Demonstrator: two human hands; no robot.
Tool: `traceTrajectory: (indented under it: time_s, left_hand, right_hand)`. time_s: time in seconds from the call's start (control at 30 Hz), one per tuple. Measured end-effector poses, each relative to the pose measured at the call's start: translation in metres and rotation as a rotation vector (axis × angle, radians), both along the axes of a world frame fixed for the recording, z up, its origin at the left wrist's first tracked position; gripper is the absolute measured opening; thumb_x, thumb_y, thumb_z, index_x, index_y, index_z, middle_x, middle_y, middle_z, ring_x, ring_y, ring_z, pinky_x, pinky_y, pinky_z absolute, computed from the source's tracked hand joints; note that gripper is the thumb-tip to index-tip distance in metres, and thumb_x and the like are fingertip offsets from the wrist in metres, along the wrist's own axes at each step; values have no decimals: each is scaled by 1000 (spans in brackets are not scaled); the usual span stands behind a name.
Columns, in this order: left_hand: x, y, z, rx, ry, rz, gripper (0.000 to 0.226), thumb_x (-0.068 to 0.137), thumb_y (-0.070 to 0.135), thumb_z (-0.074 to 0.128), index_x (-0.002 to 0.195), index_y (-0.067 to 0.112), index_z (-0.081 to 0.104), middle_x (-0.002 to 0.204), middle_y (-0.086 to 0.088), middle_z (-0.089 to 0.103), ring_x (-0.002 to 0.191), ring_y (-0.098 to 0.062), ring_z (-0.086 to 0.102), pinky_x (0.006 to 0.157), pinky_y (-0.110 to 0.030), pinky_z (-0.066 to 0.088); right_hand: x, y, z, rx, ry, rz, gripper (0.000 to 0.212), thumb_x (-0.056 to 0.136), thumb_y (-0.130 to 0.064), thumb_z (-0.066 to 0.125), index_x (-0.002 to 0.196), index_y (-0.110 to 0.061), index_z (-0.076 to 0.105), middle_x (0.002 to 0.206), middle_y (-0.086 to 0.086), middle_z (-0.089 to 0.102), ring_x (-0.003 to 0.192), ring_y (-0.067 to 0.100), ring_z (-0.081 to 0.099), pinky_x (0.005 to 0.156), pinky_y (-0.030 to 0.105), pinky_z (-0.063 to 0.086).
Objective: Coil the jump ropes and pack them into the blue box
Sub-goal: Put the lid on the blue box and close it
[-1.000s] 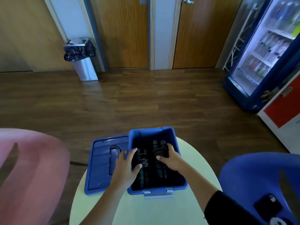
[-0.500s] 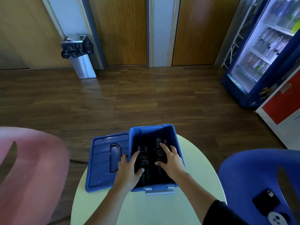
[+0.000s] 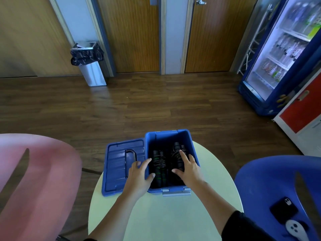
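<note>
Left hand (image 3: pixel 140 174): fingers spread and nearly straight, gripping nothing. The palm lies over the left wall of the box (image 3: pixel 193 148). Index finger and thumb reach in over the rim toward the left rope (image 3: pixel 159 165); whether the tips touch it cannot be told.

Right hand (image 3: pixel 188 168): fingers spread and straight, laid flat on the right rope (image 3: pixel 176 153), clasping nothing. Its outer edge runs along the box's right wall.

Hands: apart, one at each side of the box, with the forearms coming in from the near edge.

Left rope, right rope: coiled, each with black handles and thin cord wound round them; the left one has green marks. The two lie inside the box, side by side, lengthwise front to back. The right one is partly under the right hand.

Box: blue, open, upright on the worktop (image 3: pixel 165 216), with a grey latch (image 3: pixel 176 193) on its near wall.

Lid (image 3: pixel 118 164): blue, flat, just left of the box and against its wall, partly overhanging the worktop's edge.

Worktop: round, pale.

Around it:
- pink chair (image 3: pixel 34 180) at left
- blue chair (image 3: pixel 271 180) at right, with a black phone (image 3: pixel 284 212) on its seat
- wood floor (image 3: pixel 121 110)
- steel bin (image 3: pixel 91 66) with a black liner by the far wall
- wooden doors (image 3: pixel 133 32)
- lit drinks fridge (image 3: pixel 278 58) at far right
</note>
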State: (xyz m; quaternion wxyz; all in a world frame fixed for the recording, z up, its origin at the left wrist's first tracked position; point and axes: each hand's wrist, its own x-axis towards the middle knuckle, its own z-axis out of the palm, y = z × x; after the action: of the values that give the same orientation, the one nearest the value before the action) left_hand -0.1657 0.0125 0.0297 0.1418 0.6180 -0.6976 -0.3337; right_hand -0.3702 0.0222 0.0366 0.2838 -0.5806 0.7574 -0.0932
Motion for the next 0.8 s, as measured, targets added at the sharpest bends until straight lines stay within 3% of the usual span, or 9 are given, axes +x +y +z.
traceTrajectory:
  time_s: [0.2,0.3,0.47,0.6,0.8]
  left_hand:
    - [30,-2,11,-76,97,28,46,95,32,54,140,34,42,134,-3,39,127,-19,37,90,-24,32]
    - [57,-13,13,-140,115,61,40,94,28,58,134,26,51,129,-4,48,123,-20,45,89,-23,34]
    - [114,-36,6,-138,14,186,41,92,26,59,132,18,52,127,-10,56,117,-25,51,90,-29,41]
    - [153,-51,-17,32,-92,243,52,87,35,61,134,22,43,127,-9,57,119,-30,52,96,-43,47]
    - [184,-66,-56,173,-152,232,69,87,38,65,145,20,32,146,-13,38,135,-33,37,103,-46,40]
  right_hand:
    - [19,7,18,24,64,-63,77,90,-55,52,152,-26,17,157,11,20,129,34,45,94,40,45]
    - [48,5,32,-107,130,-105,67,91,-54,51,145,-21,31,145,6,36,126,28,44,89,38,47]
    - [132,-14,43,-335,48,-55,42,95,-42,50,128,-17,50,127,6,50,118,26,43,92,32,40]
    - [192,-34,20,-172,-97,-67,46,98,-39,45,135,-12,40,137,9,43,127,26,39,100,33,36]
    - [216,-56,-39,149,-16,-141,73,100,-42,38,150,-1,6,156,18,15,145,32,14,114,38,23]
